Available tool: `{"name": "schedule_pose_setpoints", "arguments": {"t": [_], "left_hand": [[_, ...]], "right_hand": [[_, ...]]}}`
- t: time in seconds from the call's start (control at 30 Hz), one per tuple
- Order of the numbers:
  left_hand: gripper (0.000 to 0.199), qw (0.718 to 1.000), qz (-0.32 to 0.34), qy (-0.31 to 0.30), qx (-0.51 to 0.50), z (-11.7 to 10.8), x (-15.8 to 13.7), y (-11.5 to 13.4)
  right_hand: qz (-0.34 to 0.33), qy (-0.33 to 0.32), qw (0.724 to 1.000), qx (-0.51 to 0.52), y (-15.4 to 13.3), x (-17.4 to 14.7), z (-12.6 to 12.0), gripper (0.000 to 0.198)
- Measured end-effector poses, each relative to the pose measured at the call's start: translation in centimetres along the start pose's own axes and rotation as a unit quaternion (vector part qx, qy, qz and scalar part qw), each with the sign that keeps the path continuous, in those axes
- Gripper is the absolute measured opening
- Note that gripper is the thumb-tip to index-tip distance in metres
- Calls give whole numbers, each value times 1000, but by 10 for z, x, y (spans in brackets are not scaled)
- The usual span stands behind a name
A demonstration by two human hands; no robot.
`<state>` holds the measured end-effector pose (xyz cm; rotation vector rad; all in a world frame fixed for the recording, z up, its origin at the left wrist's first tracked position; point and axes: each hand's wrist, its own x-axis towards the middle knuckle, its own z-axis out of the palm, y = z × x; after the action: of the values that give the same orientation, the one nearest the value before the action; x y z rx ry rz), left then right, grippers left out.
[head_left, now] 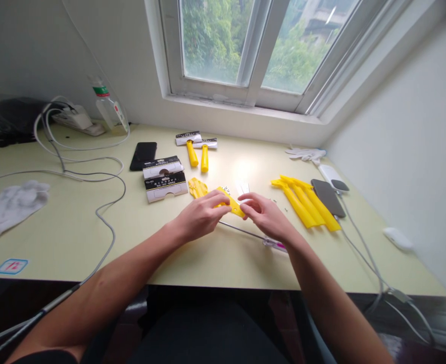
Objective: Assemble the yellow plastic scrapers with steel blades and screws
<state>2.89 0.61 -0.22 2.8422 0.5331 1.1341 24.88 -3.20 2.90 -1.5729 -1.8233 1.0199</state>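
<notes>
My left hand (205,215) is closed on a flat yellow plastic plate (237,208), which lies low over the table, partly covered by the fingers. At the plate's right end, my right hand (264,215) has its fingers curled together; whatever they pinch is too small or hidden. Behind the left hand sit more yellow plastic plates (197,187). Several small metal parts (226,190) lie just past the held plate. A screwdriver (241,230) rests on the table below both hands, its clear and pink handle under the right wrist.
Yellow handles (302,202) lie to the right, beside a grey phone-like slab (328,197). Two assembled scrapers (204,157), black-and-white boxes (165,187) and a black phone (144,155) stand further back. White gloves (12,207) and cables (111,227) occupy the left.
</notes>
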Motion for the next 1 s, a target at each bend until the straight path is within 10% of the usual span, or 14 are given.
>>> {"name": "schedule_pose_setpoints", "arguments": {"t": [0.2,0.37,0.53,0.73,0.83,1.0], "left_hand": [[13,990,-61,125,0,-6,3,5],[11,941,-183,279,-59,-12,8,14],[6,902,-226,340,-141,-19,12,10],[11,940,-224,226,-127,-21,9,-1],[13,981,-175,54,-56,-17,5,-1],[17,980,-119,-160,-14,-10,1,1]], "right_hand": [[24,-63,959,275,-10,-3,26,53],[-39,-143,944,294,-30,-14,83,39],[-50,-46,957,282,-49,-13,119,32],[-48,195,980,6,-28,-32,9,50],[53,312,917,-241,8,-43,-64,48],[173,292,828,-446,92,-54,-128,50]]}}
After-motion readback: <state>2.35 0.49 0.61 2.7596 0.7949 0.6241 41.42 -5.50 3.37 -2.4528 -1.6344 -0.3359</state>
